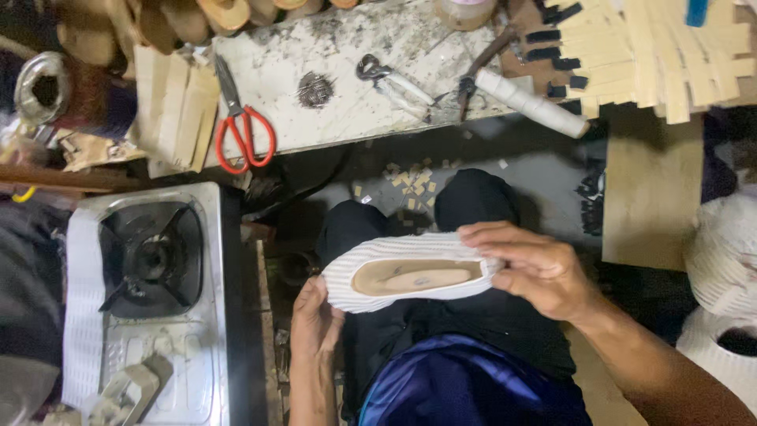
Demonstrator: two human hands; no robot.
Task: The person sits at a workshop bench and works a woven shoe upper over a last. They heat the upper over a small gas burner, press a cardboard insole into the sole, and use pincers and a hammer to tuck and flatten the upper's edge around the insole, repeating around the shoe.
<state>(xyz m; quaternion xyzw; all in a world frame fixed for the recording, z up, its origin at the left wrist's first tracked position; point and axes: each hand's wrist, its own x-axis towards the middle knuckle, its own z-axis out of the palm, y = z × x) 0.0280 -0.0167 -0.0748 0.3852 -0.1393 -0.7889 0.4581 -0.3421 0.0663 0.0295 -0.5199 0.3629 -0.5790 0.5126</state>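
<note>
Head view: a white ribbed shoe upper [410, 272] stretched over a tan form lies sideways above the person's lap, near frame centre. The left hand [315, 319] cups its end at 8 o'clock, fingers closed under it; the right hand [536, 268] clasps the opposite end at 3 o'clock, thumb and fingers pinched on the fabric. A gas stove [150, 260] sits at 9 o'clock; red-handled scissors [244, 134] at 11 o'clock and pliers [390, 79] at 12 o'clock rest on the workbench [331, 47].
</note>
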